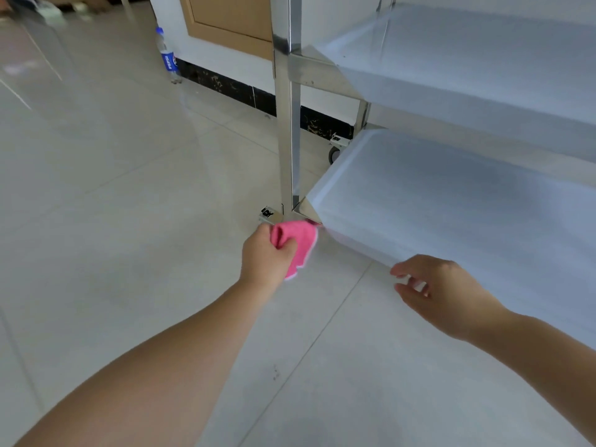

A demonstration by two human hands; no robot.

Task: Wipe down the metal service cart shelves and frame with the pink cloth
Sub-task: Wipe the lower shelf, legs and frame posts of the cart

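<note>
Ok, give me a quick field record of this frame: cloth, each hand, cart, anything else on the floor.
cloth: pink cloth, bunched, pressed at the lower shelf's near corner
left hand: left hand grips the cloth
right hand: right hand fingers loosely curled at the lower shelf front edge, holding nothing
cart: upright post above the cloth; upper shelf bare
floor: plastic bottle standing by the wall
</note>
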